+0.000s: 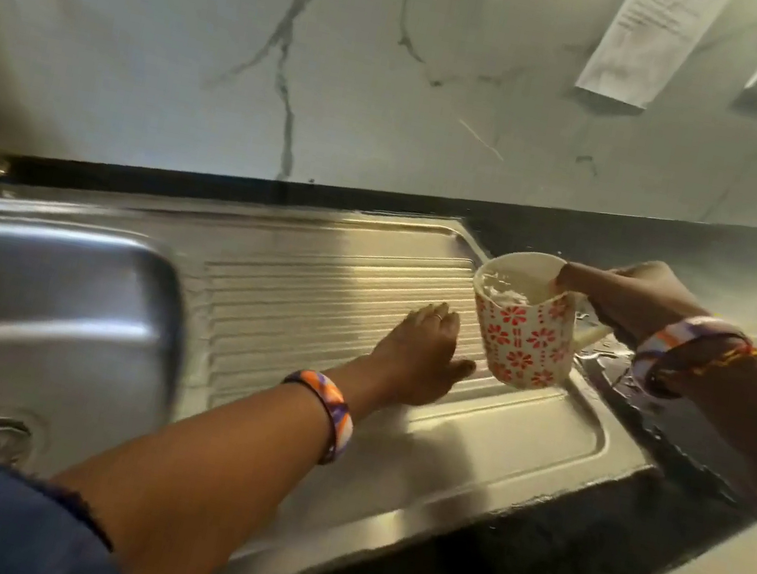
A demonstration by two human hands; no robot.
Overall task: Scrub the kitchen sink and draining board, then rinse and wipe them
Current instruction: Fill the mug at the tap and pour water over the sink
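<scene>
Steel draining board [366, 284] gleams, ribbed and wet, right of the sink [37, 287]; left hand [421, 350] lies flat on its ridges, fingers straight; right hand [637, 297] grips a tilted flowered mug [523, 327], seemingly holding water, above the board's right edge.

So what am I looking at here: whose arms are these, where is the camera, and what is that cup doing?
No machine here: a person wears one camera on the head, looking down at their own arms. The left hand rests flat on the ridged stainless-steel draining board. The right hand has its grip on a white mug with red flower patterns, tilted over the board with water inside. The steel sink basin lies to the left, and a wet black countertop to the right.
</scene>
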